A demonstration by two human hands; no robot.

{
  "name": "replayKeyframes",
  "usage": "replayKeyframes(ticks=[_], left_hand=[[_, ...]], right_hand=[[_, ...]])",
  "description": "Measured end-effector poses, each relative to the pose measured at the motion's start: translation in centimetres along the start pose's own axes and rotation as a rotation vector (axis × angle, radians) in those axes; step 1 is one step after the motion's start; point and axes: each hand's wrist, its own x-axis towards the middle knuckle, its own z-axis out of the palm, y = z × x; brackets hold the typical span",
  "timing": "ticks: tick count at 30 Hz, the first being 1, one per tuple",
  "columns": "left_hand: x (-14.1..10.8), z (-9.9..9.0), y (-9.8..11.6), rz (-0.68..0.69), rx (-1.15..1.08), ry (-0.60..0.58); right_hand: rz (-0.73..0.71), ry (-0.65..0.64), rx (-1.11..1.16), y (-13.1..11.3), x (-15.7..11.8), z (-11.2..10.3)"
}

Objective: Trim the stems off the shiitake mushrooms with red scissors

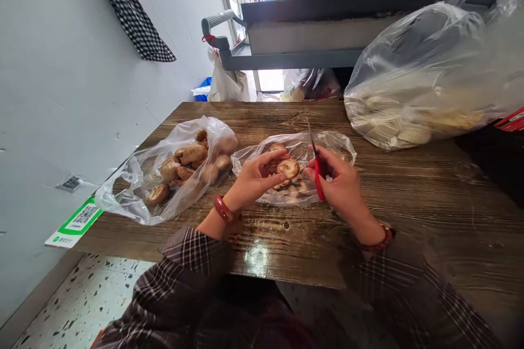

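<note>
Between the thumb and fingers of my left hand [258,175] is a mushroom [289,168], its pale underside turned up. My right hand [339,177] is wrapped round red-handled scissors [319,177], the dark blades pointing up and away from me. Both hands are over a clear plastic bag [344,144] spread on the table, with mushroom pieces [292,192] lying in it. Another mushroom cap [277,147] shows behind my left fingers. To the left, an open plastic bag [135,196] holds several whole brown mushrooms [192,155].
A large clear bag [409,103] of pale food stands at the right back of the wooden table [286,251]. A green and white QR card [77,223] lies at the left edge, beside the wall. Beyond the table is a grey metal frame [295,60].
</note>
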Motion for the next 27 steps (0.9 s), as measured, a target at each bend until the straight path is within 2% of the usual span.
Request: replayKeyframes(ticks=[4, 9, 12, 16, 19, 22, 25, 27], left_hand=[[0.0, 0.6, -0.6, 0.105, 0.146, 0.035], [-0.5, 0.7, -0.4, 0.221, 0.293, 0.040], [-1.0, 0.7, -0.5, 0.212, 0.252, 0.045], [-1.4, 1.1, -0.8, 0.130, 0.089, -0.016], [-1.5, 1.3, -0.8, 0.081, -0.022, -0.043], [-1.4, 0.9, -0.5, 0.028, -0.148, -0.023], [-1.3, 0.1, -0.2, -0.017, -0.262, 0.039], [-1.2, -0.4, 0.0, -0.045, -0.303, 0.070]], right_hand=[[0.208, -0.054, 0.185, 0.5, -0.3, 1.3], [0.366, -0.049, 0.380, 0.1, -0.5, 1.8], [0.445, -0.045, 0.460, -0.5, -0.6, 1.9], [0.494, -0.030, 0.521, -0.7, -1.0, 2.3], [0.430, -0.065, 0.486, -0.7, -1.1, 2.3], [0.299, -0.086, 0.334, -0.9, -1.0, 1.6], [0.047, -0.086, 0.016, -1.4, -0.9, 0.4], [-0.152, -0.132, -0.201, -1.7, -0.9, -0.4]])
